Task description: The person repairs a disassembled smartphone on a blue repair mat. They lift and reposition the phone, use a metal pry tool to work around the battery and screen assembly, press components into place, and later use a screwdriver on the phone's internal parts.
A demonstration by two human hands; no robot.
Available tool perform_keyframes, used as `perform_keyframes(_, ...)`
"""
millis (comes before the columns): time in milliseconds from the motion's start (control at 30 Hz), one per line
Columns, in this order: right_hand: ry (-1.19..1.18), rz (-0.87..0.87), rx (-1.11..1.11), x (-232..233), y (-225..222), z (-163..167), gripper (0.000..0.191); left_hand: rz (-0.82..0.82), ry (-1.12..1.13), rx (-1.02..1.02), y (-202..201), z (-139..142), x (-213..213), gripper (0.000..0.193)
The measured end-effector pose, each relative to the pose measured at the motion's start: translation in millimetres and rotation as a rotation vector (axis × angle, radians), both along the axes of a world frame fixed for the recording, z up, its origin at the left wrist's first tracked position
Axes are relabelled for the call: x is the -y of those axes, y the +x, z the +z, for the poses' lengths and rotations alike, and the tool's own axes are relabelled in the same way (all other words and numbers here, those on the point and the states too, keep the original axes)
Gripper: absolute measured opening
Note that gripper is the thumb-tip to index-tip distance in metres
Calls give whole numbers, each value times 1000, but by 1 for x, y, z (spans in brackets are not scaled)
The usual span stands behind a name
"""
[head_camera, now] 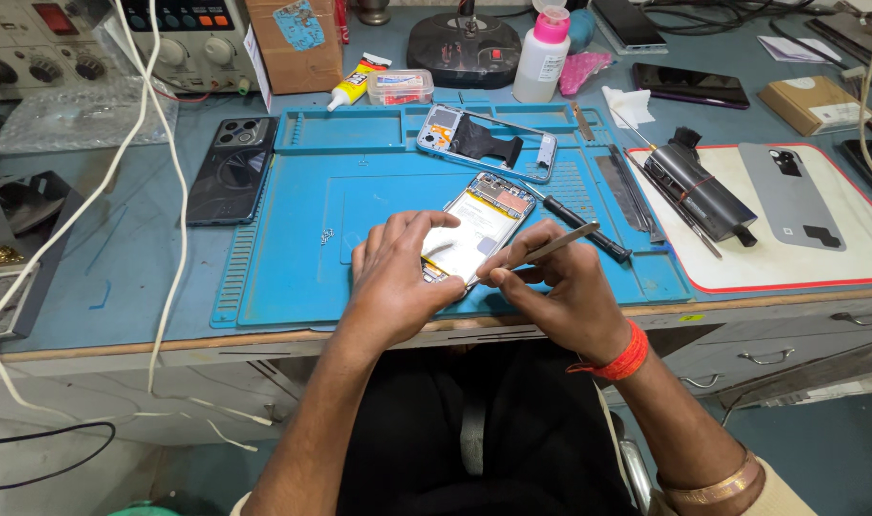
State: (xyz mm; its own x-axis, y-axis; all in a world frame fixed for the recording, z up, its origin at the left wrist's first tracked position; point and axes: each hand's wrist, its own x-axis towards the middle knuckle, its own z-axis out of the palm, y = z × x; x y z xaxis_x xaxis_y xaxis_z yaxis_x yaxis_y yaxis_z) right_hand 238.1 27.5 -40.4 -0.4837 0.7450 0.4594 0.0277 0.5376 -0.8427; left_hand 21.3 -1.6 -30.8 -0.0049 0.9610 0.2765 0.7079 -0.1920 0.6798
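Note:
An opened phone (482,220) with its white battery showing lies on the blue repair mat (302,248). My left hand (395,272) rests on the phone's near end and holds it down. My right hand (555,287) grips thin metal tweezers (551,248) like a pen, with the tip at the phone's lower edge. A black-handled screwdriver (579,229) lies on the mat just right of the phone.
A second opened phone frame (484,141) lies at the mat's far edge. A dark phone (231,170) lies to the left, a grey back cover (791,196) and a black brush tool (696,186) on the white pad at right. Glue tube (352,86), bottle (543,55), and white cables (169,191) are nearby.

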Motion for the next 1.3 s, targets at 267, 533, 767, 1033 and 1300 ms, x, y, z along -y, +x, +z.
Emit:
perform_keyframes(267,4,-17,-177,2,-1,-6,26,-10,17,3,-2,-3,0,63)
perform_keyframes(533,29,-49,-226,1,-1,-8,27,5,30,-37,0,-2,-1,67)
perform_keyframes(767,59,-123,-311,3,-2,-9,27,12,-49,-50,7,1,-5,73)
perform_keyframes(1033,88,-287,-435,5,-8,-4,27,-10,-32,26,5,0,-1,73)
perform_keyframes(1300,79,-315,-417,5,-9,-1,26,2,-30,63,1,-1,-4,71)
